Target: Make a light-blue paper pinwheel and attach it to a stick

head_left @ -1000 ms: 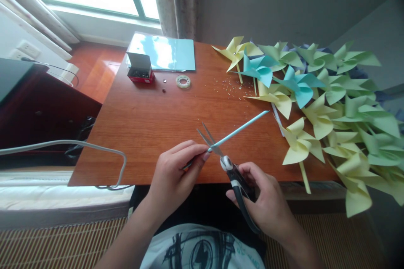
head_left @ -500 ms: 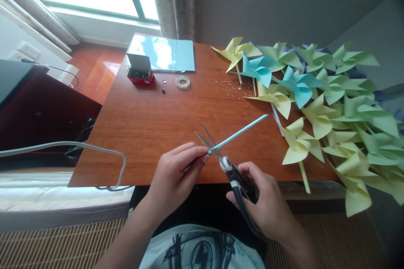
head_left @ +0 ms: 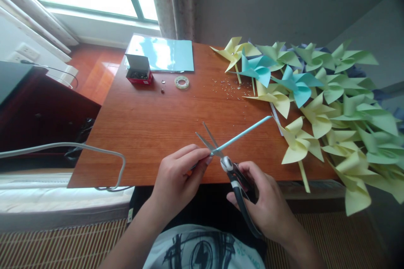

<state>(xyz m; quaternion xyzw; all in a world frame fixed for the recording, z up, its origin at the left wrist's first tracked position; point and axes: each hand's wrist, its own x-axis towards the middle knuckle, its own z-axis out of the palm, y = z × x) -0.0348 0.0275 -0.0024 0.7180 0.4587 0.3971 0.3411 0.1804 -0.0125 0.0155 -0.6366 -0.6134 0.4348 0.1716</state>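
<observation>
The thin, straight, pale blue paper stick looks smooth and rather matt. The black-and-white scissors have blades of shiny metal and handles of plastic. The reddish-brown wooden table is smooth, slightly glossy. The yellow, curled pinwheels are of matt paper. The small red box seems to be cardboard.

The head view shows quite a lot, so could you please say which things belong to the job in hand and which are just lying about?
Seem to belong:
- light-blue stick, held by the left hand
- scissors, open in the right hand, blades at the stick

Lying about, though some may belong:
- paper pinwheels
- tape roll
- open red box
- light-blue sheet
- white cable
</observation>
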